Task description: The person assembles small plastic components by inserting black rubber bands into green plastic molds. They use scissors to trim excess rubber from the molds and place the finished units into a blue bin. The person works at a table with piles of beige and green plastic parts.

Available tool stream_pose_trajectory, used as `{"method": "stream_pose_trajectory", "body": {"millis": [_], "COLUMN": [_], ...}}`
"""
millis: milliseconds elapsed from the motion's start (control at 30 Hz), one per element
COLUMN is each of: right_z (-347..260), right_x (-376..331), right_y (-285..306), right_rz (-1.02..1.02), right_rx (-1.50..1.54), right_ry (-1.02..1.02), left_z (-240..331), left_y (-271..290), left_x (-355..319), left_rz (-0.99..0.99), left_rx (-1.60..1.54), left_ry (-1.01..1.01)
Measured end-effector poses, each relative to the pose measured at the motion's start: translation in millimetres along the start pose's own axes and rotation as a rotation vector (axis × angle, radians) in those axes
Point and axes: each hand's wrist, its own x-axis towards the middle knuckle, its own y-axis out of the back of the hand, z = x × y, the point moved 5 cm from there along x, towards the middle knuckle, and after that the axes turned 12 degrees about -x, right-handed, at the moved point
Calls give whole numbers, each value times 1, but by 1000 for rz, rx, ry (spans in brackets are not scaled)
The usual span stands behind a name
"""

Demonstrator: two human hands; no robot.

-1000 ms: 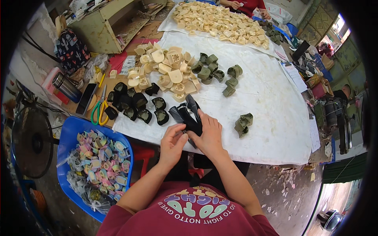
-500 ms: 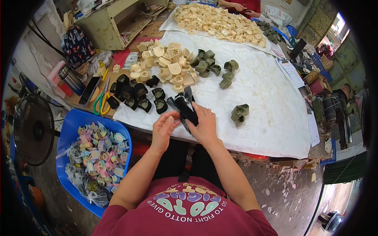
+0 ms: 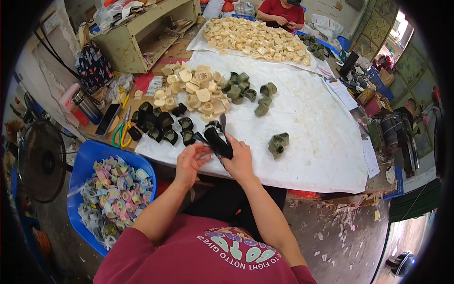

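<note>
My right hand point(image 3: 240, 158) grips a black folded piece point(image 3: 217, 141) with thin tails sticking up, held over the near edge of the white sheet point(image 3: 312, 128). My left hand point(image 3: 190, 160) is beside it, fingers curled toward the piece's lower end, touching it. Just beyond lie several black pieces point(image 3: 158, 124) in a cluster. A pile of cream pieces point(image 3: 194, 92) and several olive-green pieces point(image 3: 243, 87) sit farther back. One olive-green piece point(image 3: 278, 144) lies alone to the right of my hands.
A blue tub point(image 3: 80, 170) of pastel wrapped bits stands at my lower left, a fan point(image 3: 41, 161) beside it. Green-handled scissors point(image 3: 122, 132), a phone and a steel cup lie left of the sheet. Another person in red point(image 3: 281, 10) sits at the far end by a second cream pile.
The view has shifted slightly. My hands keep working the black piece at the sheet's near edge, staying in about the same place.
</note>
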Motion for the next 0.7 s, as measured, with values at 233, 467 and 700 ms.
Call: {"method": "stream_pose_trajectory", "body": {"millis": [233, 467, 700], "right_z": [13, 15, -28], "right_x": [-1, -2, -89], "right_y": [-3, 2, 29], "right_rz": [71, 73, -470], "right_rx": [262, 507, 224], "right_ry": [-138, -231, 34], "left_z": [-1, -1, 48], "left_y": [2, 7, 49], "left_x": [-4, -7, -62], "left_rz": [134, 79, 115], "left_rx": [82, -79, 55], "left_ry": [-26, 28, 17]}}
